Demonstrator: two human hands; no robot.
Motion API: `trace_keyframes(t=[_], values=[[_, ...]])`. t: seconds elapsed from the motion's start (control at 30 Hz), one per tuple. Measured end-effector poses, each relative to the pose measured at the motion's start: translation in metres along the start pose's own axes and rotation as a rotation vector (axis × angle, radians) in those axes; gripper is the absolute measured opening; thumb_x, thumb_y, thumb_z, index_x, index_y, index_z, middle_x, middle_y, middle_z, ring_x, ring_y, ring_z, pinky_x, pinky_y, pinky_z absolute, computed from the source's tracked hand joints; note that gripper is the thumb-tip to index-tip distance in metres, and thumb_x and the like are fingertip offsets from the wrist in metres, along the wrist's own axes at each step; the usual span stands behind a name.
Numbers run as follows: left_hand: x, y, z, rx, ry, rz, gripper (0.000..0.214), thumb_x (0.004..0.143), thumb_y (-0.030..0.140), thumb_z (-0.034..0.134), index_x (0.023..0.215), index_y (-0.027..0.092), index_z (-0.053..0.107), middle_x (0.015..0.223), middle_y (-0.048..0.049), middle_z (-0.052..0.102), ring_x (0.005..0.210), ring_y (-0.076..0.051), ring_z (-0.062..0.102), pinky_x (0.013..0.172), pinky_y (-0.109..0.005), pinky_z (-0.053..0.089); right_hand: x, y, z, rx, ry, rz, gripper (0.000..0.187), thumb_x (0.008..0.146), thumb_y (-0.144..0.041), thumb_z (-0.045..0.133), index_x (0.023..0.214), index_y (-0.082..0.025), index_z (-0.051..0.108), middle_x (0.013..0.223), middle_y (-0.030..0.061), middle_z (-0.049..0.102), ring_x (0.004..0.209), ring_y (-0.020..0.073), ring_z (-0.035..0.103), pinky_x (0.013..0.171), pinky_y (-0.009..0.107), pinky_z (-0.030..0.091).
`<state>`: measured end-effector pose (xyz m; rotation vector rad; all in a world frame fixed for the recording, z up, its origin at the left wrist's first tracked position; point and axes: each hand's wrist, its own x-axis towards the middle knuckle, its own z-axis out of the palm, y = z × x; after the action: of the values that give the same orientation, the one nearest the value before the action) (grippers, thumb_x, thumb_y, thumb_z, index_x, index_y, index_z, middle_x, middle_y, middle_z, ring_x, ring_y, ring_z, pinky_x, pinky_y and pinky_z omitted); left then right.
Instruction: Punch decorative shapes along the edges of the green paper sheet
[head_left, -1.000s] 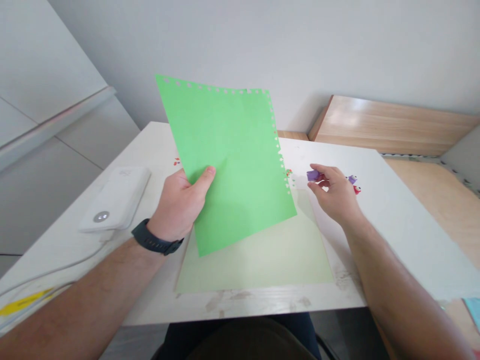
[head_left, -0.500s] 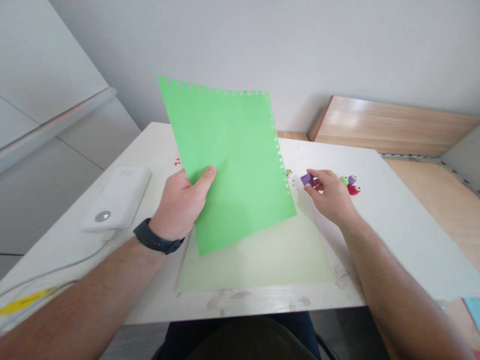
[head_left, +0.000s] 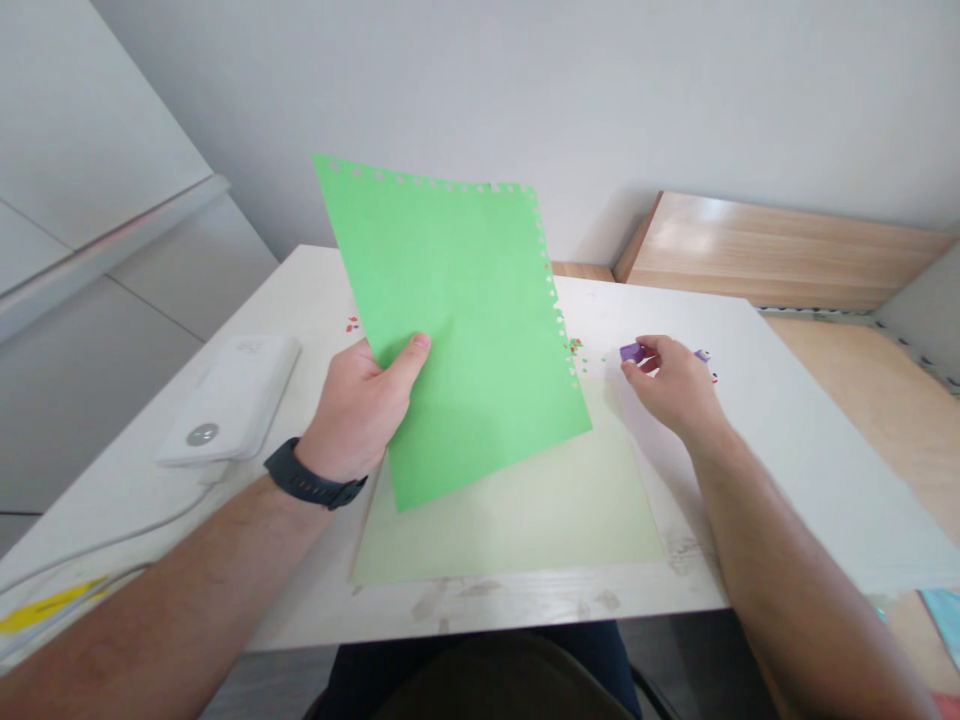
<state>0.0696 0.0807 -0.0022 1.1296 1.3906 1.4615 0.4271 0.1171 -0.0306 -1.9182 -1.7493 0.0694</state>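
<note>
My left hand [head_left: 358, 410] grips a bright green paper sheet [head_left: 465, 320] by its lower left part and holds it upright above the white table [head_left: 787, 440]. Small punched holes run along the sheet's top and right edges. My right hand [head_left: 670, 385] is closed on a small purple punch [head_left: 631, 351], just right of the sheet and low over the table. More small punches, purple and red [head_left: 705, 358], peek out behind that hand.
A pale green mat [head_left: 525, 520] lies on the table under the sheet. A white device [head_left: 229, 400] with a cable sits at the left. Tiny paper bits [head_left: 576, 346] are scattered near the sheet's right edge. Wooden boards [head_left: 780, 250] stand behind the table.
My right hand drew the purple punch left toward the sheet, then back right a little. The green sheet and my left hand have barely moved.
</note>
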Motion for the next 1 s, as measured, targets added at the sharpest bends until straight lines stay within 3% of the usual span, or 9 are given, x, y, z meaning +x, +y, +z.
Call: trace_keyframes(t=[0.13, 0.3, 0.53, 0.73, 0.9, 1.0], values=[[0.000, 0.000, 0.000, 0.000, 0.020, -0.014, 0.038, 0.088, 0.044, 0.081, 0.122, 0.027, 0.081, 0.129, -0.0046, 0.079, 0.132, -0.032, 0.068, 0.119, -0.047, 0.052, 0.004, 0.005, -0.013, -0.143, -0.049, 0.092, 0.036, 0.085, -0.038, 0.065, 0.114, -0.019, 0.074, 0.099, 0.0105, 0.079, 0.090, 0.0290, 0.072, 0.086, 0.043, 0.052], [0.000, -0.002, 0.000, 0.011, 0.008, 0.017, 0.037, 0.093, 0.046, 0.075, 0.123, 0.026, 0.080, 0.119, -0.0062, 0.082, 0.129, -0.032, 0.070, 0.117, -0.047, 0.054, 0.008, 0.014, -0.018, -0.376, -0.148, 0.105, 0.032, 0.090, -0.042, 0.057, 0.102, -0.021, 0.078, 0.101, 0.0146, 0.080, 0.092, 0.0342, 0.073, 0.080, 0.043, 0.050], [0.004, -0.005, -0.001, -0.006, 0.045, 0.019, 0.037, 0.088, 0.043, 0.081, 0.121, 0.026, 0.080, 0.128, -0.0049, 0.079, 0.131, -0.033, 0.068, 0.118, -0.051, 0.053, 0.010, 0.027, -0.014, -0.502, -0.187, 0.109, 0.038, 0.095, -0.045, 0.053, 0.107, -0.020, 0.080, 0.100, 0.0179, 0.078, 0.093, 0.0366, 0.073, 0.079, 0.045, 0.051], [0.009, -0.010, -0.001, -0.065, 0.136, 0.054, 0.025, 0.087, 0.041, 0.083, 0.107, 0.025, 0.083, 0.121, -0.0070, 0.081, 0.129, -0.033, 0.070, 0.117, -0.050, 0.054, 0.007, 0.029, -0.011, -0.375, 0.039, 0.105, 0.043, 0.091, -0.043, 0.063, 0.124, -0.017, 0.074, 0.115, 0.0196, 0.070, 0.099, 0.0349, 0.070, 0.089, 0.047, 0.053], [0.021, -0.013, -0.004, -0.257, 0.291, 0.175, 0.033, 0.089, 0.030, 0.080, 0.119, 0.015, 0.078, 0.135, -0.0116, 0.076, 0.128, -0.029, 0.070, 0.117, -0.047, 0.053, -0.003, 0.012, 0.004, -0.180, 0.127, -0.081, 0.040, 0.093, -0.046, 0.064, 0.120, -0.019, 0.075, 0.117, 0.0159, 0.068, 0.089, 0.0282, 0.070, 0.089, 0.048, 0.055], [0.027, -0.007, -0.007, -0.358, 0.361, 0.138, 0.034, 0.088, 0.023, 0.079, 0.119, 0.010, 0.076, 0.138, -0.0154, 0.073, 0.127, -0.028, 0.070, 0.115, -0.046, 0.054, -0.010, -0.002, 0.014, -0.066, 0.121, -0.207, 0.037, 0.093, -0.044, 0.066, 0.119, -0.019, 0.075, 0.116, 0.0138, 0.069, 0.088, 0.0263, 0.069, 0.085, 0.045, 0.057]])
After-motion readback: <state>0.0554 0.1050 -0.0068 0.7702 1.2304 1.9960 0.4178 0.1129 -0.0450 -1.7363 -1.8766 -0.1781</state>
